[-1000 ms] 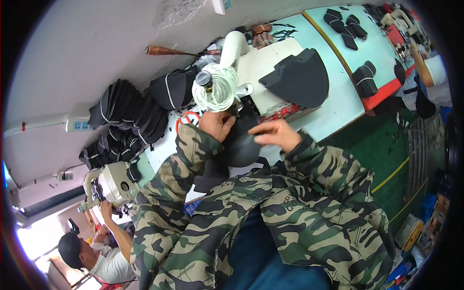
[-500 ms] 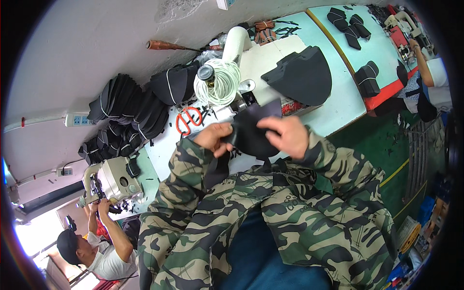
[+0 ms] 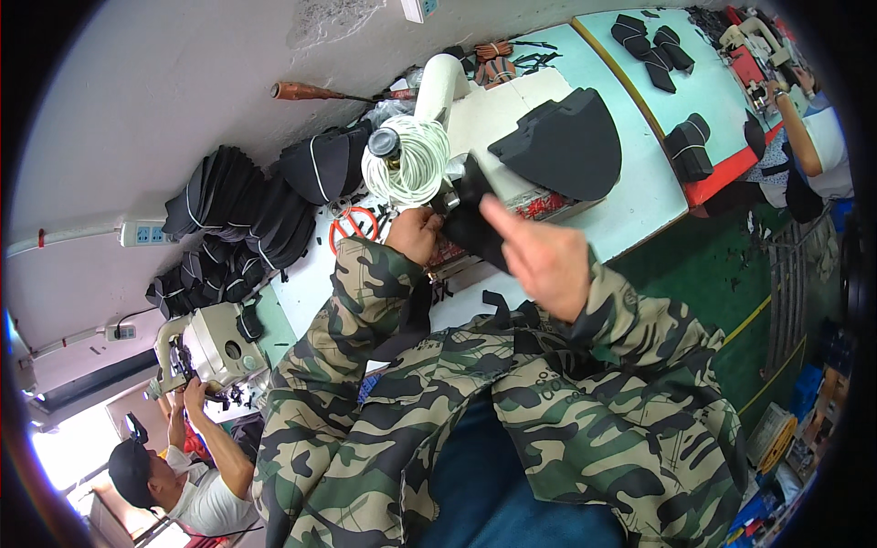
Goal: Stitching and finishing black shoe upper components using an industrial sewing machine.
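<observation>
Black piece (image 3: pixel 475 232) judged being positioned at machine (image 3: pixel 440 91) head for stitching, its near edge apparently pinched by left hand (image 3: pixel 414 237); right hand (image 3: pixel 548 263) blurred, forefinger extended, grip untellable; careful edge alignment likely needed next.

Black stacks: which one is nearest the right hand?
The fan-shaped stack on the cream surface, no tie showing. The wall-side stacks and far-table stacks lie farther from the right hand.

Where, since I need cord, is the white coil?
In the head view, the white coil is left of centre, at the near end of the cream machine arm, just above the left hand.
</observation>
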The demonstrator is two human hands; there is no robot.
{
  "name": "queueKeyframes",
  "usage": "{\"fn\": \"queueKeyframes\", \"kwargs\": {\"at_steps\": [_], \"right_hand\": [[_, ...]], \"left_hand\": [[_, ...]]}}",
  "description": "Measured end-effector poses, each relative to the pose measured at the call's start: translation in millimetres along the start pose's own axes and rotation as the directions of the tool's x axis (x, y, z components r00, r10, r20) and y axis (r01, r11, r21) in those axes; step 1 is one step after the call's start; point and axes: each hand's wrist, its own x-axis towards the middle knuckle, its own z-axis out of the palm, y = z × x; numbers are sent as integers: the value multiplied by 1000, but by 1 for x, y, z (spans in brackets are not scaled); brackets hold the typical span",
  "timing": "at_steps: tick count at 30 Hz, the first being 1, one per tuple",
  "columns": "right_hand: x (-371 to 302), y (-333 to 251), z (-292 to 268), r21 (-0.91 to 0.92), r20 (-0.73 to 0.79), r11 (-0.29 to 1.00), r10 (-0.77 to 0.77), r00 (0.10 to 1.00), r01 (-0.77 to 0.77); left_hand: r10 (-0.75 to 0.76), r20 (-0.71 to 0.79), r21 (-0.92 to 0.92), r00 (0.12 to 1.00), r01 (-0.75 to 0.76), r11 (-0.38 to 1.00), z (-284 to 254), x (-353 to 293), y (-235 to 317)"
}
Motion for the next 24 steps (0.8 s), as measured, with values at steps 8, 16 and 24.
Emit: {"fn": "queueKeyframes", "kwargs": {"at_steps": [8,16,24], "right_hand": [[28,45,-73,-230,-559,973,-133,819,1],[-2,99,-6,-422,-173,905,-24,985,-52],[-7,50,21,268,104,957,84,991,-110]], "left_hand": [[80,-68,829,995,12,560,-53,-46,-69],[-15,56,820,998,-37,572,-46,-64,-93],[-185,57,750,981,81,656,-47,-73,-75]]}}
